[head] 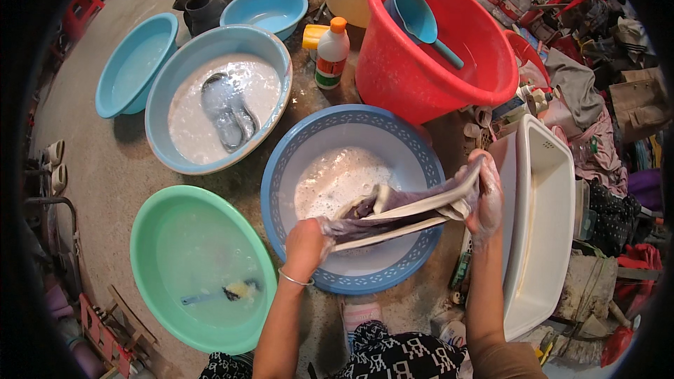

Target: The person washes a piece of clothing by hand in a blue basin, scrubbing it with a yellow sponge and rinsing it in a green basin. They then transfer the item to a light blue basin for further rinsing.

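A wet, dark purple cloth item with cream edging point(405, 205) is stretched over a blue basin with a patterned rim point(281, 152). My left hand point(307, 246), with a bangle at its wrist, is closed on the item's left end. Higher up and to the right, my right hand point(487, 195) grips the other end and has suds on its skin. Which kind of garment or cover it is, I cannot tell. Foamy, cloudy water point(342, 173) lies in the basin below, partly hidden by the cloth.
A green basin point(142, 252) of water holds a brush point(210, 296). Behind it, a light blue basin point(158, 116) holds a dark shoe-like item point(229, 110) in suds. A red tub point(389, 73) with a blue dipper point(416, 13), a bottle point(333, 55) and a white tub point(547, 210) stand nearby.
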A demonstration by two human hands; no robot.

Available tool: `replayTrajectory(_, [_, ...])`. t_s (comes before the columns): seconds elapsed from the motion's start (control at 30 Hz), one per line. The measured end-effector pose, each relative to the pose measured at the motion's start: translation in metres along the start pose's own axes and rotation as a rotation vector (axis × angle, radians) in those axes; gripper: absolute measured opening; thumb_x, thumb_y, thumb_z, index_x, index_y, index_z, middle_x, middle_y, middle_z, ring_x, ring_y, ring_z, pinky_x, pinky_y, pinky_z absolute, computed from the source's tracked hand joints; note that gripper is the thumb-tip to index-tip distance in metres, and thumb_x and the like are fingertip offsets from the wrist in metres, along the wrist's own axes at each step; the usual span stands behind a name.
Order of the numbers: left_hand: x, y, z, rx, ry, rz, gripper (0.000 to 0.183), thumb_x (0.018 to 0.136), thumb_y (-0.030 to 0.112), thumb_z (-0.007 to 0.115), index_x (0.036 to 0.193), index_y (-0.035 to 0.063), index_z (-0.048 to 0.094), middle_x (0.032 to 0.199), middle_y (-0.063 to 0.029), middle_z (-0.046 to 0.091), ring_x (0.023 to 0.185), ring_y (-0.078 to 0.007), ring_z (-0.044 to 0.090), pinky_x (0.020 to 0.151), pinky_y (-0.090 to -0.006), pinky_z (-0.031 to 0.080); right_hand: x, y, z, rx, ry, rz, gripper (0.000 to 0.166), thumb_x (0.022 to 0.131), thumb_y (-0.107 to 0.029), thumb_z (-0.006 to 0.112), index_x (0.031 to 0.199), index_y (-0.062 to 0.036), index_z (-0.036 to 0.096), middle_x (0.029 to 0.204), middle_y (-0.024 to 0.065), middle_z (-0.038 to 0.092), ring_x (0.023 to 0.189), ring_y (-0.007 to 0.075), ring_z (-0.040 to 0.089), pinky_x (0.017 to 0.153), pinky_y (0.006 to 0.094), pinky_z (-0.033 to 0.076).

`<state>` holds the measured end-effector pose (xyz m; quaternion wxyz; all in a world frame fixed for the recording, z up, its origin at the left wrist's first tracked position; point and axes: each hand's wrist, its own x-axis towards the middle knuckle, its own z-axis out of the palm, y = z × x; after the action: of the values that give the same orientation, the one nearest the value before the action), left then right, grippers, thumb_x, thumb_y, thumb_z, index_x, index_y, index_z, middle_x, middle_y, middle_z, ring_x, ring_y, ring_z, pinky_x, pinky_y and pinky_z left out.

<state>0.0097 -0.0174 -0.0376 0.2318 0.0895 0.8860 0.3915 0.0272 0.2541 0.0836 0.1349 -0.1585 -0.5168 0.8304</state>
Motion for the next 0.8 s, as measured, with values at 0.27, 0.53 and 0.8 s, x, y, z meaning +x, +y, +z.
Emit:
replayTrajectory(0.27, [0.006, 0.010, -0.001, -1.555, 0.065, -0.103, 0.020, 0.087, 0.011, 0.050, 0.105, 0.0042, 0.049, 0.096, -0.0045, 0.057, 0.088, -0.0148, 0.055, 0.080, -0.0286, 0.044, -0.032, -0.002, -0.011, -0.862, -0.094, 0.264, 0.021, 0.085, -0.021, 0.055, 0.074, -0.0030, 0.058, 0.059, -0.0005, 0.051, 0.053, 0.0051, 0.046, 0.048, 0.0212, 0.041])
replayTrajectory(0.53, [0.003, 0.012, 0.004, -2.050, -0.083, -0.201, 0.041, 0.090, 0.031, 0.043, 0.121, 0.0037, 0.043, 0.122, -0.0106, 0.048, 0.112, -0.0242, 0.047, 0.097, -0.0412, 0.038, -0.050, 0.051, 0.018, -1.376, -0.700, 0.338, 0.035, 0.077, -0.036, 0.063, 0.083, -0.0012, 0.062, 0.075, 0.0139, 0.060, 0.071, 0.0232, 0.059, 0.064, 0.0332, 0.045])
replayTrajectory(0.8, [-0.001, 0.006, 0.004, -2.205, -0.409, 0.072, 0.045, 0.091, 0.037, 0.039, 0.119, 0.0021, 0.043, 0.120, -0.0149, 0.049, 0.108, -0.0265, 0.050, 0.093, -0.0428, 0.041, -0.032, 0.089, 0.039, -0.909, -0.428, 0.015, 0.038, 0.078, -0.018, 0.065, 0.108, 0.0020, 0.053, 0.102, 0.0137, 0.057, 0.099, 0.0187, 0.053, 0.084, 0.0299, 0.042])
